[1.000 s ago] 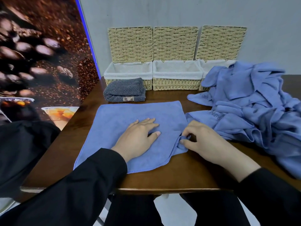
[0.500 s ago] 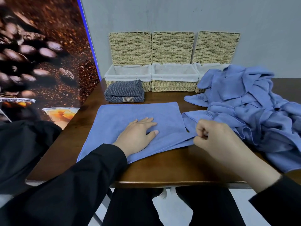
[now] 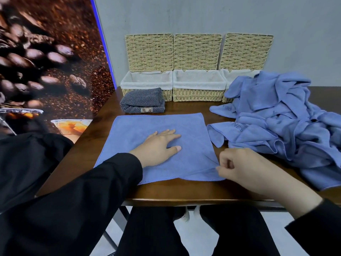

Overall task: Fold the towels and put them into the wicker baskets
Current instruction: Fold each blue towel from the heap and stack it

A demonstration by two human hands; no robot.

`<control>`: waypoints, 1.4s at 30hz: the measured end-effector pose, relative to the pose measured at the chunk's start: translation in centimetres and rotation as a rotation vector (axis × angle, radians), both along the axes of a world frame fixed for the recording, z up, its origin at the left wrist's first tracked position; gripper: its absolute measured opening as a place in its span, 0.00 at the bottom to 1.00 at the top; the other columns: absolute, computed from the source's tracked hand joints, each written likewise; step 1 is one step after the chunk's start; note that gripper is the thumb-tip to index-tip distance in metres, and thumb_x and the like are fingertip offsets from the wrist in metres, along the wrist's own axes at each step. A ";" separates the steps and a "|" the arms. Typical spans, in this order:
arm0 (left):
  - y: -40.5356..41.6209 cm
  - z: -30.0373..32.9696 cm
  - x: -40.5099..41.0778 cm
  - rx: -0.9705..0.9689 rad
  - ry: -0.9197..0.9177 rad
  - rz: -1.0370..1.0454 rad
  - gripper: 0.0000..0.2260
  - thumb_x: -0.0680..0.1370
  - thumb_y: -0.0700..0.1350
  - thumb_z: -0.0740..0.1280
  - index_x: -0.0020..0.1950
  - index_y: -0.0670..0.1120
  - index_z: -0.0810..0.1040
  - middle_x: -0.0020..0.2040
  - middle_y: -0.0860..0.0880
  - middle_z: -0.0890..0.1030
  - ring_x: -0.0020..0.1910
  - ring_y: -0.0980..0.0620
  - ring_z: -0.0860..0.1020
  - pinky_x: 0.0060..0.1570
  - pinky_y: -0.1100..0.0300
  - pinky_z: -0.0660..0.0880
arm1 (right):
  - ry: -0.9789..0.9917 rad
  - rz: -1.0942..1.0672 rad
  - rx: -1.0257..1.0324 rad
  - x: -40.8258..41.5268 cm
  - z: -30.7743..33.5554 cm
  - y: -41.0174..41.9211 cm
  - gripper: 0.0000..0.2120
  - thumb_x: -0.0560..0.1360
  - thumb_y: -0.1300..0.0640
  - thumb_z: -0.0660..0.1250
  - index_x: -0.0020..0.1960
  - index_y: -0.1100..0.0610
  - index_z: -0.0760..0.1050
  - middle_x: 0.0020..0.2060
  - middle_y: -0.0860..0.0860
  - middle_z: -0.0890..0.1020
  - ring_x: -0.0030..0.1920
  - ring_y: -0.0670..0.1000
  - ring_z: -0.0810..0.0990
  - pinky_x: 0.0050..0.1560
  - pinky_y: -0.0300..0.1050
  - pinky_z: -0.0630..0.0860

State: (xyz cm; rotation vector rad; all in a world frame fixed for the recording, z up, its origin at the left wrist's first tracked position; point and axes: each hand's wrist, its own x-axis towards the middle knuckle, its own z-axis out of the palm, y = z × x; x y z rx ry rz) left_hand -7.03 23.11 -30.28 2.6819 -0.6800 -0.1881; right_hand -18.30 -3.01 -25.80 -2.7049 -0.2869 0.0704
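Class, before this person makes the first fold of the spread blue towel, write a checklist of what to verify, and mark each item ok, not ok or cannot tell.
1. Blue towel lies spread flat on the table: ok.
2. Left hand rests flat on it, pinning it: ok.
3. Right hand pinches the near right corner: ok.
4. Towel lies apart from the unfolded pile: ok, a strip of table shows between them.
5. Left basket and middle basket are open and show only lining: ok.
6. Right basket has room: cannot tell, the pile covers it.
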 end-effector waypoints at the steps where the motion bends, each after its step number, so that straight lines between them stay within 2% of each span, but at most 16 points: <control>1: 0.1 0.4 -0.2 -0.025 -0.022 0.001 0.24 0.83 0.59 0.59 0.79 0.55 0.65 0.81 0.53 0.59 0.80 0.55 0.54 0.80 0.48 0.47 | -0.032 -0.016 0.039 0.3 -0.3 0.0 0.14 0.76 0.51 0.71 0.34 0.51 0.71 0.31 0.37 0.76 0.31 0.43 0.71 0.34 0.38 0.68; 3: 0.2 1.2 -1.3 -0.150 -0.154 -0.002 0.18 0.82 0.60 0.61 0.69 0.56 0.75 0.75 0.54 0.71 0.75 0.54 0.66 0.76 0.46 0.59 | -0.050 -0.033 0.132 0.7 -0.6 0.1 0.13 0.75 0.49 0.72 0.36 0.49 0.72 0.30 0.41 0.77 0.31 0.44 0.72 0.37 0.42 0.72; 4: 0.2 1.7 -2.3 -0.224 -0.200 -0.021 0.15 0.80 0.62 0.62 0.61 0.57 0.78 0.67 0.56 0.78 0.68 0.54 0.73 0.71 0.47 0.66 | -0.037 -0.017 0.151 0.7 -0.6 0.1 0.11 0.74 0.47 0.73 0.39 0.48 0.73 0.32 0.41 0.78 0.33 0.44 0.74 0.40 0.43 0.74; 6: 0.4 2.6 -4.8 -0.226 -0.178 -0.120 0.17 0.76 0.67 0.63 0.54 0.57 0.77 0.56 0.59 0.80 0.58 0.58 0.77 0.62 0.51 0.72 | 0.039 0.078 0.097 0.6 -0.5 0.1 0.10 0.72 0.44 0.75 0.45 0.44 0.74 0.39 0.40 0.78 0.40 0.41 0.76 0.43 0.38 0.75; 8: 0.9 2.5 -6.7 -0.040 -0.176 -0.228 0.20 0.73 0.70 0.64 0.56 0.58 0.75 0.56 0.62 0.76 0.58 0.60 0.74 0.62 0.55 0.69 | 0.091 0.172 -0.009 0.5 -0.8 0.1 0.10 0.72 0.42 0.75 0.48 0.41 0.74 0.44 0.38 0.76 0.45 0.38 0.75 0.44 0.34 0.72; 10: 1.7 1.9 -7.6 0.080 -0.234 -0.268 0.18 0.74 0.66 0.66 0.58 0.59 0.73 0.59 0.61 0.73 0.60 0.59 0.72 0.62 0.56 0.67 | 0.032 0.199 -0.048 0.6 -1.1 0.3 0.06 0.75 0.46 0.73 0.46 0.43 0.75 0.43 0.40 0.76 0.46 0.39 0.74 0.42 0.35 0.69; 16: 3.2 2.0 -7.5 -0.033 -0.226 -0.121 0.04 0.80 0.51 0.66 0.52 0.54 0.77 0.51 0.59 0.75 0.52 0.57 0.74 0.55 0.56 0.72 | -0.110 0.087 0.032 1.4 -1.3 0.8 0.09 0.78 0.54 0.67 0.44 0.43 0.69 0.35 0.47 0.79 0.36 0.47 0.76 0.40 0.49 0.77; 18: 3.4 2.2 -7.2 -0.072 -0.168 -0.089 0.03 0.81 0.50 0.65 0.51 0.52 0.78 0.50 0.58 0.76 0.50 0.58 0.74 0.55 0.57 0.73 | -0.157 0.130 -0.006 1.5 -1.3 1.1 0.10 0.78 0.54 0.68 0.45 0.43 0.68 0.38 0.45 0.76 0.39 0.46 0.75 0.40 0.45 0.73; 20: 3.4 2.1 -7.1 -0.049 -0.140 -0.098 0.05 0.82 0.50 0.64 0.49 0.52 0.78 0.48 0.58 0.76 0.50 0.58 0.73 0.55 0.57 0.72 | -0.176 0.199 -0.026 1.4 -1.3 1.6 0.09 0.77 0.49 0.70 0.47 0.43 0.69 0.41 0.43 0.74 0.44 0.45 0.74 0.46 0.42 0.70; 22: 3.4 1.9 -7.0 -0.026 -0.132 -0.125 0.08 0.83 0.51 0.61 0.46 0.54 0.76 0.48 0.58 0.75 0.50 0.57 0.72 0.56 0.56 0.71 | -0.148 0.248 -0.063 1.5 -1.7 2.0 0.09 0.76 0.44 0.70 0.47 0.44 0.69 0.44 0.41 0.74 0.47 0.43 0.73 0.50 0.43 0.69; 24: 3.6 1.8 -7.0 -0.035 -0.115 -0.155 0.12 0.82 0.53 0.60 0.41 0.53 0.76 0.48 0.57 0.76 0.50 0.58 0.72 0.57 0.56 0.70 | -0.092 0.305 -0.139 1.7 -1.9 2.0 0.07 0.77 0.45 0.69 0.47 0.43 0.71 0.46 0.41 0.73 0.50 0.42 0.71 0.51 0.42 0.64; 28: 4.3 2.1 -7.2 -0.117 -0.038 -0.154 0.15 0.83 0.55 0.62 0.45 0.49 0.83 0.53 0.59 0.78 0.55 0.59 0.73 0.60 0.64 0.67 | -0.048 0.394 -0.082 1.6 -1.2 1.4 0.06 0.77 0.42 0.68 0.45 0.42 0.74 0.48 0.38 0.75 0.54 0.41 0.72 0.57 0.40 0.65; 33: 4.5 0.6 -8.5 -0.052 -0.210 -0.214 0.16 0.79 0.64 0.58 0.56 0.59 0.81 0.62 0.62 0.73 0.62 0.60 0.71 0.65 0.57 0.64 | -0.018 0.466 -0.094 1.2 -1.8 2.0 0.13 0.75 0.32 0.66 0.52 0.40 0.74 0.52 0.36 0.73 0.59 0.41 0.70 0.64 0.40 0.61; 36: 3.6 -0.2 -9.5 -0.003 -0.283 -0.240 0.18 0.78 0.67 0.61 0.59 0.58 0.79 0.61 0.60 0.73 0.60 0.57 0.71 0.63 0.57 0.63 | -0.094 0.431 -0.135 1.1 -2.6 2.4 0.10 0.77 0.36 0.65 0.51 0.41 0.73 0.50 0.37 0.72 0.55 0.42 0.70 0.61 0.41 0.63; 39: 2.8 -0.6 -9.7 -0.014 -0.333 -0.188 0.17 0.78 0.65 0.61 0.56 0.57 0.78 0.57 0.59 0.73 0.57 0.57 0.72 0.60 0.57 0.65 | -0.221 0.412 -0.196 0.9 -3.2 3.8 0.06 0.79 0.44 0.62 0.46 0.44 0.72 0.44 0.40 0.72 0.47 0.43 0.70 0.52 0.41 0.65; 42: 2.3 -0.8 -9.9 -0.003 -0.404 -0.108 0.12 0.79 0.61 0.61 0.53 0.55 0.76 0.53 0.58 0.73 0.52 0.55 0.73 0.55 0.55 0.68 | -0.259 0.311 -0.097 0.9 -3.3 4.5 0.06 0.80 0.49 0.63 0.44 0.47 0.71 0.38 0.42 0.74 0.41 0.45 0.70 0.44 0.41 0.66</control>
